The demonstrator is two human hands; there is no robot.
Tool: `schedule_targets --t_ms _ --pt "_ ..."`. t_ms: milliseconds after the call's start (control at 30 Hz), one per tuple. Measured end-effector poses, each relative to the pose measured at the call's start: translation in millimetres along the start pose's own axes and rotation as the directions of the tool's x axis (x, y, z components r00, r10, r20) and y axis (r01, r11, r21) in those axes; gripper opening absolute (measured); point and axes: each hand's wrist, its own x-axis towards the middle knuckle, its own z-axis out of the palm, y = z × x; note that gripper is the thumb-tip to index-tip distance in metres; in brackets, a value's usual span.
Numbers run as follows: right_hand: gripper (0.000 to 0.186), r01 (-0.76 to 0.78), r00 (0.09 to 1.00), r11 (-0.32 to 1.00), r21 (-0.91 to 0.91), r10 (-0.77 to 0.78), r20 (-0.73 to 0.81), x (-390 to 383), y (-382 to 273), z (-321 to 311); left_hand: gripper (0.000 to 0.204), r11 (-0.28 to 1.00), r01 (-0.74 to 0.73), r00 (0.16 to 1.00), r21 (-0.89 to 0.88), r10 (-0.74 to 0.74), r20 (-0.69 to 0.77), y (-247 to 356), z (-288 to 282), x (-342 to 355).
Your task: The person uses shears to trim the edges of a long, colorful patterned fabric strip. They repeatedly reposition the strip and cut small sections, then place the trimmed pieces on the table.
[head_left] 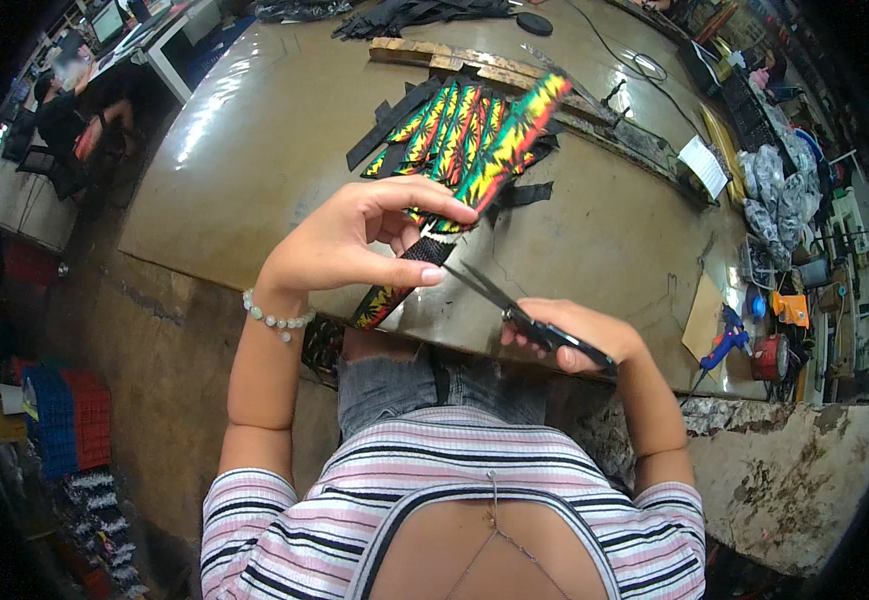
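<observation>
My left hand (369, 240) pinches a long strap (509, 145) with a green, yellow and red leaf pattern and a black textured section (426, 255), held tilted over the table's front edge. In my right hand (574, 340) are black scissors (494, 295), their blades angled up toward the strap beside my left thumb; whether they touch it I cannot tell. Behind the strap lies a pile of similar patterned strips (444, 125) mixed with black pieces (379, 145).
Wooden bars (404, 50) cross the table (194, 190) behind the pile. At right are a paper (702, 165), wrapped bundles (774, 200), a blue glue gun (724, 340) and a red spool (769, 355). A person (74, 120) sits at upper left. Crates (64, 420) stand at lower left.
</observation>
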Motion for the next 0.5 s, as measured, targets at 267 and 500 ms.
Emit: schedule_targets --t_ms 267,500 --pt "0.074 -0.027 0.998 0.997 -0.067 0.03 0.048 9 -11 -25 0.048 0.995 0.099 0.982 0.013 -0.1 0.16 -12 5 2" --pt "0.052 -0.348 0.918 0.925 0.154 0.369 -0.146 7 -19 -12 0.049 0.987 0.158 0.978 0.008 -0.157 0.135 -17 8 7"
